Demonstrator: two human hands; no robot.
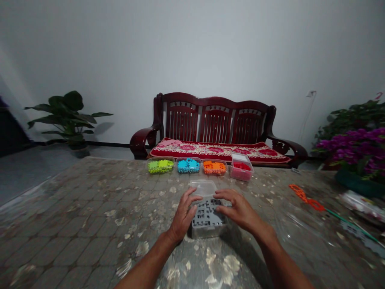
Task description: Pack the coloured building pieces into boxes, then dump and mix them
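A clear plastic box [207, 230] full of grey interlocking pieces [207, 214] stands on the patterned table [90, 208] in front of me. My left hand [184, 214] curls around the box's left side, fingers bent over its rim. From the right, my right hand [237, 208] grips the other side with fingers bent over the grey pieces. A clear lid [203, 187] lies just behind the box.
Further back stand boxes of green [160, 165], blue [188, 165], orange [214, 167] and red pieces [241, 168], the red one with its lid raised. An orange chain of pieces [305, 198] lies to the right. A wooden bench [215, 128] and plants [357, 148] stand beyond.
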